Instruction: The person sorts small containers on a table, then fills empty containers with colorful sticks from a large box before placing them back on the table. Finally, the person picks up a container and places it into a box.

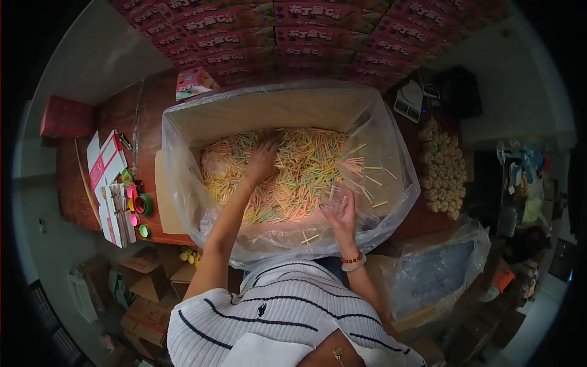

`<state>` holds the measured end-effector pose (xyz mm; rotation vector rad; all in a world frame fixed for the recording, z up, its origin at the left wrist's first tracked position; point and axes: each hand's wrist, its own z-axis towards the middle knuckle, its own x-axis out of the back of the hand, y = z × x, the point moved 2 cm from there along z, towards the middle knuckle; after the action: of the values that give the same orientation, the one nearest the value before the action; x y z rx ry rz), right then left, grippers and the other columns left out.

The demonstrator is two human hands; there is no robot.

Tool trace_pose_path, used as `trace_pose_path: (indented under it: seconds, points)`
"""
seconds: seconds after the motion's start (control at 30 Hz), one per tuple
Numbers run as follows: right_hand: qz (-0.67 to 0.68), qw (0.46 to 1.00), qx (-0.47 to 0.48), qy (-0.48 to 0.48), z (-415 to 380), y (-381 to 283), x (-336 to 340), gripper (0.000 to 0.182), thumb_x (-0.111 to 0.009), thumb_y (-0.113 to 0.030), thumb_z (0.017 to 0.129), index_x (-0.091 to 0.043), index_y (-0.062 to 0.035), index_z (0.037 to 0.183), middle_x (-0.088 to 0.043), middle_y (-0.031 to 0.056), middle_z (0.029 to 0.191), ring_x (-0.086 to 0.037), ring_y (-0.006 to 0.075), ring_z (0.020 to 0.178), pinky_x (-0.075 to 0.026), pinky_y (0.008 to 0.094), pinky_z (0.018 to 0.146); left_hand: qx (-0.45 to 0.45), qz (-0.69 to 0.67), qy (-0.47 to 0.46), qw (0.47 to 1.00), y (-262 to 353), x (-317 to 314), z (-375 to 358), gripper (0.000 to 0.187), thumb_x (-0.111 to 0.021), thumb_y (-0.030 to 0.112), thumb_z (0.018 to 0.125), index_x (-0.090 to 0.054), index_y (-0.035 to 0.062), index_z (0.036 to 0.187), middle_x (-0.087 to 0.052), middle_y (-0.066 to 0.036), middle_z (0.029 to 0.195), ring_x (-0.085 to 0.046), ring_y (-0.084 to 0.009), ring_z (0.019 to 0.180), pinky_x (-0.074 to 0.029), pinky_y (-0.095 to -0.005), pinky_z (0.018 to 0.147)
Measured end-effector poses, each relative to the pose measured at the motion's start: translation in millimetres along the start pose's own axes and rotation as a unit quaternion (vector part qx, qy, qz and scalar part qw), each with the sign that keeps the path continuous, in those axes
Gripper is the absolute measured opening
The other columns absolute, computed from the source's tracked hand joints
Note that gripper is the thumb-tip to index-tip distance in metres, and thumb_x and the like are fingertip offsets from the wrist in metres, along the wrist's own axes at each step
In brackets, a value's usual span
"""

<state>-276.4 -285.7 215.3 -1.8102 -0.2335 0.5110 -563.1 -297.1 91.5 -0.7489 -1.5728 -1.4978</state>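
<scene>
A large box lined with a clear plastic bag (pixel 391 140) holds a heap of thin pastel sticks (pixel 299 183). My left hand (pixel 263 162) reaches into the heap near its back, left of the middle; its fingertips are partly buried among the sticks, and what they hold is hidden. Over the heap's right front part, my right hand (pixel 339 205) has its fingers curled around a small clear plastic container (pixel 330 197). Loose sticks (pixel 374 180) lie on the plastic to the right, and a few more rest at the front.
Pink printed boxes (pixel 315 33) are stacked behind the bin. Left are flat white cartons (pixel 113 183) and small coloured cups (pixel 143 205). To the right stand a scale (pixel 408 101) and many bundled items (pixel 443 174). A plastic-lined box (pixel 434 275) is at the lower right.
</scene>
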Motion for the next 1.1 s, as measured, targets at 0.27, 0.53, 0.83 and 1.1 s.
trace_pose_path:
  seconds: [0.27, 0.53, 0.83, 1.1]
  points:
    - [0.07, 0.996, 0.005, -0.055, 2, 7, -16, 0.069, -0.072, -0.004, 0.088, -0.036, -0.0052, 0.147, -0.048, 0.0098, 0.14, -0.047, 0.0216, 0.134, -0.041, 0.0374, 0.112, 0.238, -0.392, 0.087, 0.884, 34, 20, -42, 0.055, -0.074, 0.005, 0.083, -0.053, 0.0036, 0.134, -0.072, -0.011, 0.112, -0.066, -0.0206, 0.095, -0.054, -0.0372, 0.085]
    - [-0.103, 0.983, 0.1, -0.115, 10, 2, -43, 0.068, -0.079, -0.001, 0.079, -0.045, -0.0044, 0.138, -0.056, 0.0108, 0.133, -0.055, 0.0227, 0.127, -0.045, 0.0358, 0.107, 0.252, -0.786, 0.098, 0.556, 134, 104, -59, 0.041, -0.065, 0.011, 0.094, -0.057, 0.0011, 0.133, -0.069, -0.014, 0.123, -0.06, -0.0249, 0.126, -0.045, -0.0407, 0.11]
    - [-0.099, 0.976, 0.155, -0.113, 13, 2, -60, 0.071, -0.085, -0.002, 0.076, -0.046, -0.0062, 0.135, -0.058, 0.0113, 0.131, -0.06, 0.0236, 0.122, -0.05, 0.0358, 0.102, 0.07, -0.528, 0.142, 0.834, 177, 109, -68, 0.046, -0.074, 0.004, 0.086, -0.054, -0.0005, 0.127, -0.07, -0.014, 0.123, -0.066, -0.0182, 0.113, -0.055, -0.0339, 0.095]
    - [-0.032, 0.98, 0.151, -0.123, 7, 4, -57, 0.08, -0.082, 0.004, 0.075, -0.04, -0.0046, 0.142, -0.053, 0.0079, 0.134, -0.055, 0.0221, 0.128, -0.045, 0.036, 0.108, 0.061, -0.545, 0.095, 0.831, 184, 110, -57, 0.042, -0.072, 0.01, 0.086, -0.052, 0.0039, 0.122, -0.062, -0.011, 0.13, -0.059, -0.0201, 0.122, -0.049, -0.036, 0.103]
